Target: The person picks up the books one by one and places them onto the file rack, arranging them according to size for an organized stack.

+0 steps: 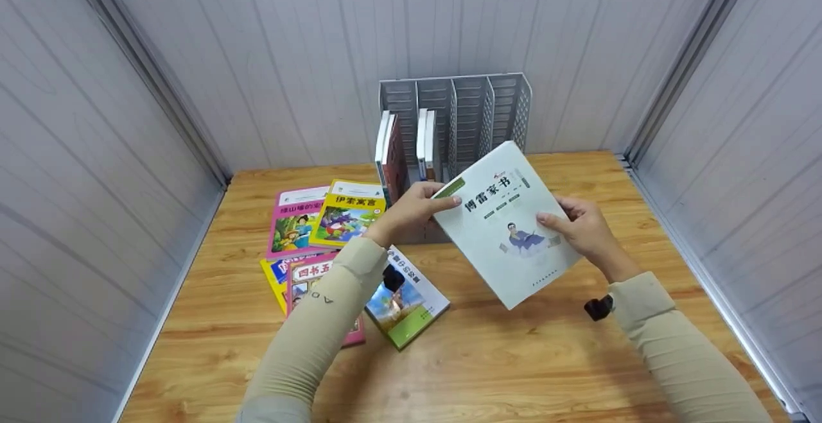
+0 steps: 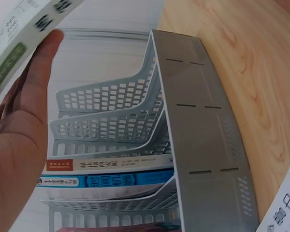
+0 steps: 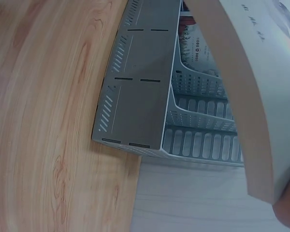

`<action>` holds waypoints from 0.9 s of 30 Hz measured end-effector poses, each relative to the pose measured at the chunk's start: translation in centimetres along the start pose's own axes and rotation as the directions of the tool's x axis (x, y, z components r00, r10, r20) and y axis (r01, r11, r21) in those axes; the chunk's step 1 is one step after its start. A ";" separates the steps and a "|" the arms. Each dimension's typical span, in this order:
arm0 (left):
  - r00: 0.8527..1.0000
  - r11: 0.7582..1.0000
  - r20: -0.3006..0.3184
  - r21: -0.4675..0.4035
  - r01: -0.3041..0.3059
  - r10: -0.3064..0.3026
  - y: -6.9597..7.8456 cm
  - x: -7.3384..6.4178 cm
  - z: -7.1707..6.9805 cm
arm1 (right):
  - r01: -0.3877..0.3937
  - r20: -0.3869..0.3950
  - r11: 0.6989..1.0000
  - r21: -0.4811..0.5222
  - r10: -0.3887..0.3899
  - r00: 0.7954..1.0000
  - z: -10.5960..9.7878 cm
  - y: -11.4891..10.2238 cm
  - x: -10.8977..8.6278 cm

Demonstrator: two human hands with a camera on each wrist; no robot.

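A pale green book [image 1: 494, 237] with a seated figure on its cover is held up tilted in front of the grey file rack [image 1: 472, 99]. My left hand [image 1: 414, 211] grips its upper left corner, thumb on the cover. At the right edge my right hand [image 1: 584, 230] pinches it, thumb on the front and fingers behind. In the right wrist view the book's thick page edge [image 3: 241, 101] hangs over the rack. Upright books [image 2: 106, 179] stand in two of the rack's compartments, seen spine-on in the left wrist view.
Left of the rack lie several colourful books, among them a yellow one [image 1: 350, 214], a pink one [image 1: 295, 224] and another pink one [image 1: 308, 275] partly under my left sleeve. A book with a green and blue cover [image 1: 411, 307] lies nearer the middle. Panelled walls [image 1: 308, 57] enclose the wooden table [image 1: 481, 371].
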State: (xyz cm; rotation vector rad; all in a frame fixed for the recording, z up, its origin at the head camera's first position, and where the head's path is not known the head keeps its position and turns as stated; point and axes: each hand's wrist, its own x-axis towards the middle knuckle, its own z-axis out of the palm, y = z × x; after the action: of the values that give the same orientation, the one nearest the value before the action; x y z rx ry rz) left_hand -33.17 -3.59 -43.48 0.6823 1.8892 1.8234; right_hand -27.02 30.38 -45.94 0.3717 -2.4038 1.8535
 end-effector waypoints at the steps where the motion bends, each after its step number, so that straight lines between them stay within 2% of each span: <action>1: 1.000 1.000 0.019 0.025 -0.002 0.002 0.1 0.0 0.0 | 0.005 0.011 1.000 -0.001 -0.005 1.000 0.1 0.0 0.0; 3: 0.999 0.996 0.040 0.092 -0.016 0.012 0.2 -0.1 -0.1 | 0.012 0.023 1.000 -0.002 -0.012 1.000 0.3 0.2 0.1; 7: 0.999 0.981 0.040 0.187 -0.044 0.037 0.5 -0.3 -0.1 | 0.004 0.034 1.000 -0.017 -0.004 0.999 0.4 0.4 0.4; 13: 0.994 0.962 0.026 0.252 -0.109 0.106 1.4 -0.9 0.0 | -0.043 0.072 0.997 -0.060 0.047 0.996 0.5 0.2 1.2; 18: 0.987 0.945 0.002 0.289 -0.152 0.158 2.1 -1.3 0.1 | -0.041 0.102 0.996 -0.081 0.049 0.994 0.6 -0.2 2.1; 22: 0.975 0.936 -0.064 0.300 -0.182 0.211 2.6 -1.6 -0.1 | -0.040 0.099 0.993 -0.112 0.051 0.994 0.5 -0.4 2.9; 27: 0.945 0.919 -0.186 0.342 -0.196 0.270 3.4 -2.1 -0.4 | -0.051 0.032 0.985 -0.166 0.058 0.998 0.0 -0.4 3.7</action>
State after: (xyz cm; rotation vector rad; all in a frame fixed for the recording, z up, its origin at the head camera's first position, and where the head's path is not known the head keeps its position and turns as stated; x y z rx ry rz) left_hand -31.59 -5.15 -40.12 0.8710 2.3820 1.8191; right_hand -30.54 29.75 -44.79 0.3323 -2.5942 1.6651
